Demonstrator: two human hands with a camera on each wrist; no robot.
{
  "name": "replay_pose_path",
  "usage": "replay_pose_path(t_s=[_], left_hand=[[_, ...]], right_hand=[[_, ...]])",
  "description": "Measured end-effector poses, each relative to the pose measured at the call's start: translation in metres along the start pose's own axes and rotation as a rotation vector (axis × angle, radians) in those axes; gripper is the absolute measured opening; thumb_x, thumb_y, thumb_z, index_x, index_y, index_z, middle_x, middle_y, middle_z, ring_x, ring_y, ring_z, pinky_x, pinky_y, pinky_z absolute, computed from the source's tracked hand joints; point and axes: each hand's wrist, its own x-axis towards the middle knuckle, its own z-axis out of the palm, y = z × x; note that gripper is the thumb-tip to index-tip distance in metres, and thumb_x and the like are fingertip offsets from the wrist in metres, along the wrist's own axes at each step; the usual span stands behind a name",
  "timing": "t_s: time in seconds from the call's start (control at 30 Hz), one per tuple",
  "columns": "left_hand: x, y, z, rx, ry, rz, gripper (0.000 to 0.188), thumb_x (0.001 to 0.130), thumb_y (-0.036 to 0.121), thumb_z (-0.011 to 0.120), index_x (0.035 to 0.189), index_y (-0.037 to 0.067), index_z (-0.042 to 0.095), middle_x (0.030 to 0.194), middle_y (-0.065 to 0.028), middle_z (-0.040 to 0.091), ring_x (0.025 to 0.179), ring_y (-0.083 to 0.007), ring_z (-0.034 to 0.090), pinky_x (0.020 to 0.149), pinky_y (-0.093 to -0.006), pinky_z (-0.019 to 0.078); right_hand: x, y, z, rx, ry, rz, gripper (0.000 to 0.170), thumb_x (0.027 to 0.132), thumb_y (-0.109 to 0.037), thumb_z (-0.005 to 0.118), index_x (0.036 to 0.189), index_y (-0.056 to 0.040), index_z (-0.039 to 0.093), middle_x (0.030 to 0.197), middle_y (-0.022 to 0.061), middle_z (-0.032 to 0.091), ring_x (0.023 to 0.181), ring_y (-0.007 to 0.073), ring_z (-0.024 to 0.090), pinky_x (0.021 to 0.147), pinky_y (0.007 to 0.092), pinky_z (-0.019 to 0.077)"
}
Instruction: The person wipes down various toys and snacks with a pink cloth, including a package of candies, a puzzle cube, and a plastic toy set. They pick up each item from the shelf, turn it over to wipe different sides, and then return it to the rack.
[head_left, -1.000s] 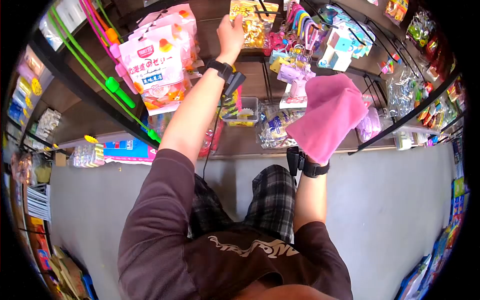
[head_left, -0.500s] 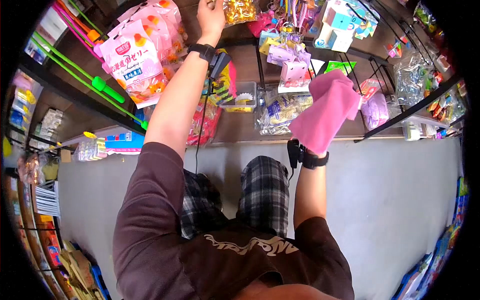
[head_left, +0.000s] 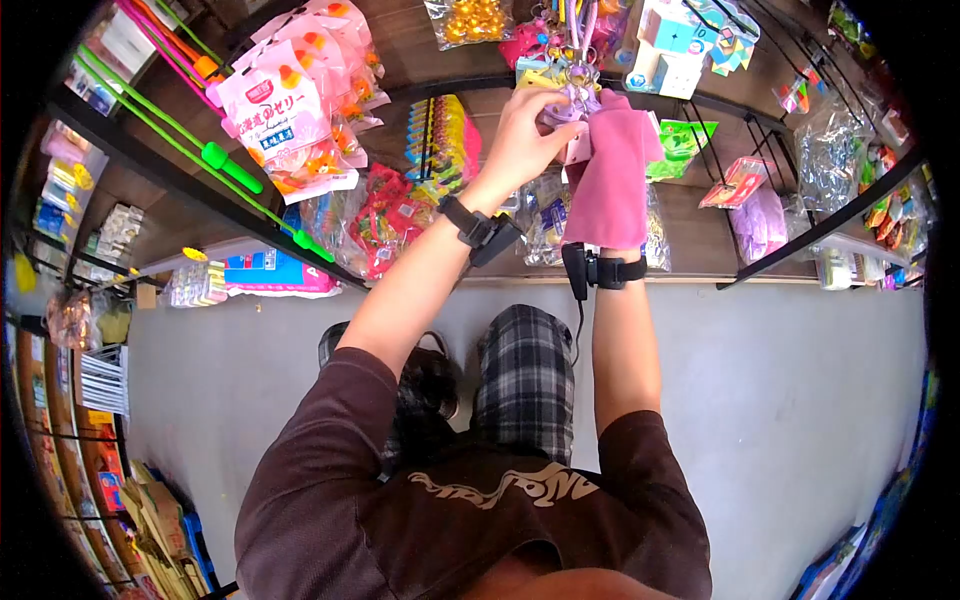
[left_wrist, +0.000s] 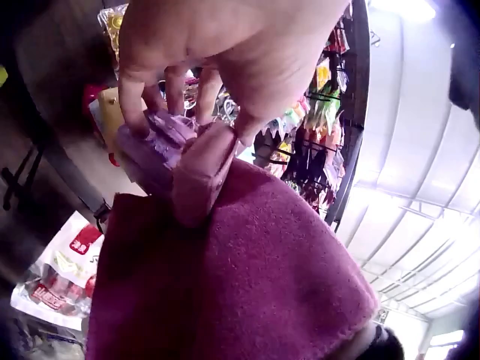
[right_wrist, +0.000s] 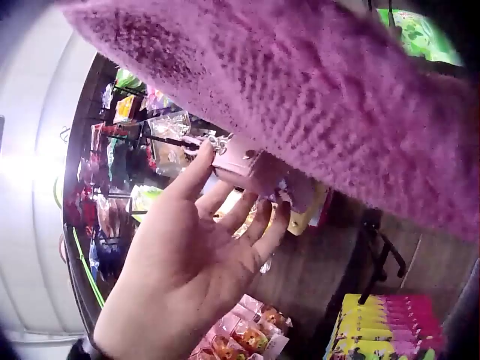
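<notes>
Fingers and thumb of my left hand pinch a small light-pink pouch, with a purple pouch under the other fingers. In the right wrist view, the same left hand has its thumb on the pink pouch, near its metal ring. A pink cloth covers my right hand, whose fingers are hidden in every view. The cloth lies close against the pouches in the left wrist view, and its fuzzy surface fills the top of the right wrist view.
Pink candy bags hang at the left, beside green cords. Gold candy hangs above, and boxed cubes at upper right. Clear-wrapped packs and red packs rest on the lower shelf, with black metal bars at right.
My left hand has left the gold candy bag, come down and right, and taken hold of the pouches. The cloth-covered right hand has moved slightly up and left, beside them.
</notes>
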Motion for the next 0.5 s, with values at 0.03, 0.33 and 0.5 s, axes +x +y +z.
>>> replay_pose_path(t_s=[0.03,0.33,0.5], left_hand=[[-0.001,0.0,0.0,0.057,-0.007,0.035,0.036,0.071,0.021,0.074,0.098,0.003,0.059,0.102,-0.0107,0.053,0.093,-0.0207,0.055,0.073,-0.0274,0.0492],[-0.015,-0.019,-0.019,-0.245,-0.154,-0.183,0.031,0.08,0.014,0.063,0.108,0.002,0.057,0.11,-0.0126,0.052,0.103,-0.0219,0.052,0.084,-0.0291,0.045],[-0.019,-0.008,-0.038,-1.219,-0.266,-0.542,0.039,0.089,0.013,0.051,0.124,-0.002,0.042,0.121,-0.0132,0.049,0.11,-0.0216,0.051,0.093,-0.0374,0.0437]], right_hand=[[-0.004,0.0,0.001,0.043,-0.016,0.043,0.046,0.086,-0.028,0.054,0.125,-0.0074,0.042,0.117,0.003,0.049,0.098,0.01,0.05,0.073,0.0236,0.0431],[-0.021,-0.02,0.037,0.09,0.198,0.118,0.032,0.083,-0.027,0.053,0.11,-0.0091,0.049,0.075,-0.0021,0.05,0.057,0.007,0.046,0.051,0.0203,0.0379],[-0.018,-0.023,0.011,0.022,0.107,0.05,0.017,0.083,-0.017,0.051,0.095,-0.0047,0.051,0.079,-0.0001,0.051,0.06,0.0057,0.043,0.051,0.0177,0.0401]])
